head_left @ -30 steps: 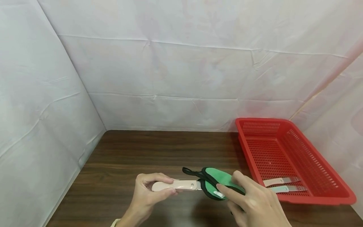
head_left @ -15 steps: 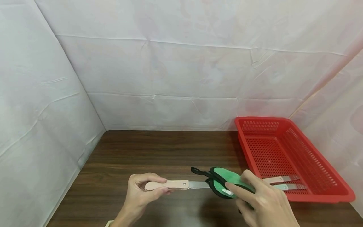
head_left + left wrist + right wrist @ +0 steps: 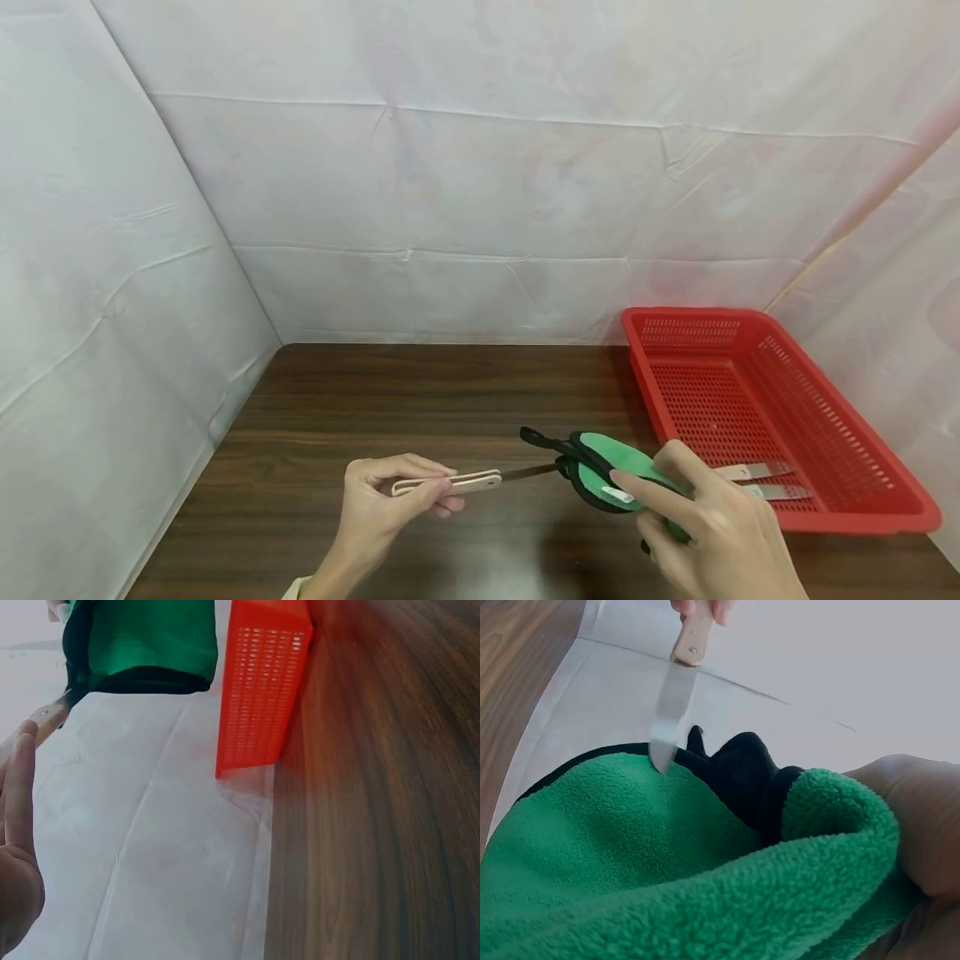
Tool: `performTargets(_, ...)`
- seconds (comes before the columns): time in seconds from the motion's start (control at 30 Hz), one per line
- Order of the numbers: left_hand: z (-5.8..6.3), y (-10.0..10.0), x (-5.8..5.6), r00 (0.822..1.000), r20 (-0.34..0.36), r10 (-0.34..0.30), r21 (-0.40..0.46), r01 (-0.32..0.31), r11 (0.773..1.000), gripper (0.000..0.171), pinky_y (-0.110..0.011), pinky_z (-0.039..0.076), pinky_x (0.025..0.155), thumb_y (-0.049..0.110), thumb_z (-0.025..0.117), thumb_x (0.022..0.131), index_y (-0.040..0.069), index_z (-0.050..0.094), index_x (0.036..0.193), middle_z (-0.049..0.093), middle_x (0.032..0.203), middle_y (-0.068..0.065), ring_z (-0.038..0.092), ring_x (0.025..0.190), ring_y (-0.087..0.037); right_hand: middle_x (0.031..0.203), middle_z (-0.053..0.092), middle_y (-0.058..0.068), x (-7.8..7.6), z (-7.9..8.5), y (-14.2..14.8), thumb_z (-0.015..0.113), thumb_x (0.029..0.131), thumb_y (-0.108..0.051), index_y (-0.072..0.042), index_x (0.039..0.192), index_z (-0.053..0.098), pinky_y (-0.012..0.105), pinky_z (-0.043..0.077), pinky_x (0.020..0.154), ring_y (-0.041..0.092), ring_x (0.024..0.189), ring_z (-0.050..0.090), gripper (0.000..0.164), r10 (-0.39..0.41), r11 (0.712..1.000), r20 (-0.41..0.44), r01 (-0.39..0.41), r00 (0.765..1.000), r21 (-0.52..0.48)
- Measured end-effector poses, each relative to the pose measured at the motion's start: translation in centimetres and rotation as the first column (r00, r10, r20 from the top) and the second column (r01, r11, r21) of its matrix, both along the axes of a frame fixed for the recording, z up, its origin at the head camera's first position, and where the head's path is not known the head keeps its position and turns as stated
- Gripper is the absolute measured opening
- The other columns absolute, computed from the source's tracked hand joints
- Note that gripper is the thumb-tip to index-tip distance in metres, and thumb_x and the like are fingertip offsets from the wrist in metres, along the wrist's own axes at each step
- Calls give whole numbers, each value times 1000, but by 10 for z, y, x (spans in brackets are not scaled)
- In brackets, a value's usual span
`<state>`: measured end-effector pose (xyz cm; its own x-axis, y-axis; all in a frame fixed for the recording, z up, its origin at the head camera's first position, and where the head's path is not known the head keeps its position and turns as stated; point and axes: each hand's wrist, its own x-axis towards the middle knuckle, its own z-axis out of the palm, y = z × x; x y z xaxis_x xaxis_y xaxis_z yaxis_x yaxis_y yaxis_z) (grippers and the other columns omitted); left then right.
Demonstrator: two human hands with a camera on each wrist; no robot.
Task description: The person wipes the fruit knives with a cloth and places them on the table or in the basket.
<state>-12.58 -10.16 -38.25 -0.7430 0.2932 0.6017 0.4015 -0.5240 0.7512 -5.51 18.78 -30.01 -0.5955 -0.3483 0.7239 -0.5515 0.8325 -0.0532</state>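
Observation:
My left hand (image 3: pixel 375 504) grips a folding knife by its pale beige handle (image 3: pixel 480 482), thumb on the near side. The knife is seen nearly edge-on in the head view, its blade (image 3: pixel 673 701) extended to the right. In my right hand (image 3: pixel 723 533) is a folded green fleece cloth (image 3: pixel 618 456) with black edging and a black hanging loop (image 3: pixel 542 439). Seen from the right wrist, the blade's tip overlaps the cloth's black-edged border, and most of the blade shows bare. Both hands hold these things above the dark wooden table (image 3: pixel 360 400).
A red perforated basket (image 3: pixel 847 523) stands on the right of the table. Two more knives lie in it, one white-handled (image 3: pixel 750 472) and one with a pale green handle (image 3: pixel 783 492), partly behind my right hand. White sheeting (image 3: pixel 480 183) rises behind and at the sides.
The cloth has moved right with my right hand, while the knife first shifted left. More blade now shows outside the cloth. The knife has rolled from flat side to nearly edge-on.

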Motion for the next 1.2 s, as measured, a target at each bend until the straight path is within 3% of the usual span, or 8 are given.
performTargets(0.27, -1, 0, 1, 987, 156, 38, -129, -17, 992, 14, -47, 49, 48, -17, 50, 79, -16, 57, 91, 61, 83, -30, 61, 59, -38, 80, 45, -10, 2, 1, 3, 30, 87, -47, -20, 86, 71, 8, 20, 38, -5, 51, 28, 50, -50, 999, 61, 51, 997, -17)
performTargets(0.43, -3, -3, 2, 955, 297, -5, -158, 54, 986, 16, -49, 49, 55, -12, 56, 77, -13, 58, 93, 58, 97, -31, 60, 70, -43, 78, 44, -10, 1, 2, 2, 29, 86, -49, -21, 86, 71, 9, 22, 38, -5, 51, 30, 50, -76, 997, 69, 77, 995, -20)
performTargets(0.57, -3, -4, 3, 940, 335, -63, -141, 116, 983, 27, -47, 50, 58, -14, 60, 73, -12, 56, 99, 57, 102, -30, 59, 75, -44, 77, 44, -10, 0, 3, 2, 29, 85, -49, -21, 86, 71, 8, 22, 38, -6, 50, 29, 50, -81, 996, 86, 84, 993, -28)
performTargets(0.73, -4, -4, 4, 946, 315, -82, -130, 129, 983, 27, -45, 50, 56, -16, 60, 72, -15, 54, 98, 59, 96, -31, 60, 74, -43, 78, 46, -10, -1, 2, 4, 43, 83, -40, -22, 87, 71, 7, 20, 38, -7, 49, 28, 33, -64, 997, 99, 69, 993, -46)
performTargets(0.83, -5, -5, 4, 954, 290, -71, -138, 115, 984, 26, -47, 50, 58, -15, 62, 71, -14, 56, 96, 61, 92, -28, 63, 72, -36, 78, 46, -10, -1, 2, 5, 57, 72, -25, -22, 88, 70, 8, 20, 39, -6, 49, 29, 21, -55, 997, 96, 60, 994, -47)
performTargets(0.97, -6, -6, 3, 975, 219, -49, -148, 83, 986, 23, -46, 50, 61, -15, 63, 69, -8, 62, 91, 62, 91, -24, 63, 75, -29, 78, 46, -11, -2, 2, 4, 61, 70, -24, -23, 88, 70, 10, 21, 40, -5, 50, 31, 20, -56, 997, 90, 61, 994, -54)
performTargets(1.13, -8, -5, 1, 994, 109, 23, -161, -5, 987, 24, -35, 53, 62, -15, 66, 66, -5, 65, 88, 63, 90, -21, 62, 81, -30, 77, 46, -11, -4, 3, 0, 65, 66, -19, -22, 86, 70, 8, 20, 40, -4, 50, 31, 20, -49, 996, 76, 54, 996, -71)
performTargets(1.2, -10, -4, 0, 996, 85, 35, -162, -21, 987, 25, -32, 53, 59, -16, 66, 65, -5, 65, 88, 64, 89, -21, 62, 80, -29, 77, 46, -11, -5, 4, -2, 66, 53, -7, -22, 86, 70, 7, 19, 41, -4, 51, 32, 36, -35, 996, 73, 41, 997, -73)
